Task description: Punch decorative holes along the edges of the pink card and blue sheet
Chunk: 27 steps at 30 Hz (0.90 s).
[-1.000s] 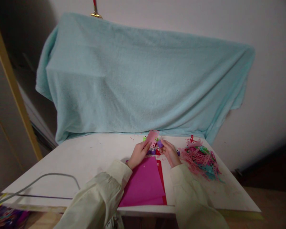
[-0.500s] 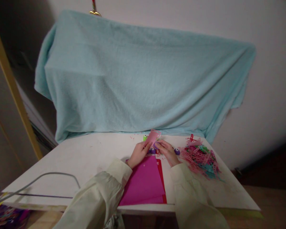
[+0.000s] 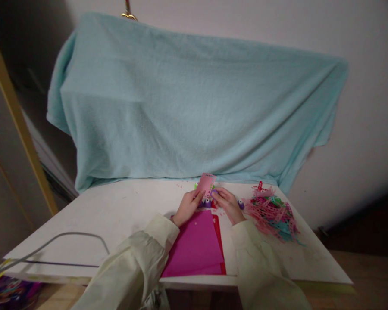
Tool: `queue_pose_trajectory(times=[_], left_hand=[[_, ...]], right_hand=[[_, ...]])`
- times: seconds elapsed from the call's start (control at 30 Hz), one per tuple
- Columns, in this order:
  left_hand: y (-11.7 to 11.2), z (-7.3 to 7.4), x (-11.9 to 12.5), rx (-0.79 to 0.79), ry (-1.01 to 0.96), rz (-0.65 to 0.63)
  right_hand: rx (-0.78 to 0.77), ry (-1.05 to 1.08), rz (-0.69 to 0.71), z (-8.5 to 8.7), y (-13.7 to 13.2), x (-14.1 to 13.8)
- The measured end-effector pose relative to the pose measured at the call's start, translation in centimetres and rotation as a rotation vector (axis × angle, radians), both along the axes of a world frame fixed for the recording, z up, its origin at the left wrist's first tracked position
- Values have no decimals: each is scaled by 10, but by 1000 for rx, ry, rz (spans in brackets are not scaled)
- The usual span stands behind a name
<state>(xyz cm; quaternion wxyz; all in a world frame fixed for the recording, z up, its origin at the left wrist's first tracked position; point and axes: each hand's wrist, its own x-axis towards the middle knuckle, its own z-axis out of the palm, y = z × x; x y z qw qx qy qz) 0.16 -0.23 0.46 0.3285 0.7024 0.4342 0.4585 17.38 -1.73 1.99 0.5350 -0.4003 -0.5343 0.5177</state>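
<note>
My left hand (image 3: 188, 208) pinches the lower edge of a small pink paper strip (image 3: 206, 185) with punched holes and holds it upright above the white table (image 3: 116, 215). My right hand (image 3: 228, 205) is closed around a small purple craft punch (image 3: 214, 193), pressed against the strip's right side. Several little purple, red and green punches (image 3: 208, 203) lie on the table just below and behind both hands. A magenta paper sheet (image 3: 197, 247) lies on a red sheet (image 3: 220, 241) between my forearms.
A heap of punched pink and teal paper scraps (image 3: 271, 214) lies right of my right hand. A light blue towel (image 3: 187, 112) drapes something large along the table's back. A grey cable (image 3: 64, 241) loops over the left front. The wall stands behind.
My right hand has shifted slightly left with the purple punch, closing in on the pink strip. The strip stands a little more upright. The left hand stays put.
</note>
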Motion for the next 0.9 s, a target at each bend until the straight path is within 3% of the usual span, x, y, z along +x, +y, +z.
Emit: queue_pose_trajectory(times=[0.27,0.43,0.53,0.73,0.9], left_hand=[[3,-4,0,-80,-119,-19],[8,-8,1,-133,-284,42],[14,-9,-1,-172,-411,61],[22,-14,-2,-219,-569,36],[22,-13,-2,-244,-624,-4]], right_hand=[[-27,12,-1,-3,3,2],[-65,12,38,1,2,1],[-89,-18,124,2,-1,-2],[-79,-278,381,-3,-11,-8],[-100,-384,421,-14,-12,-12]])
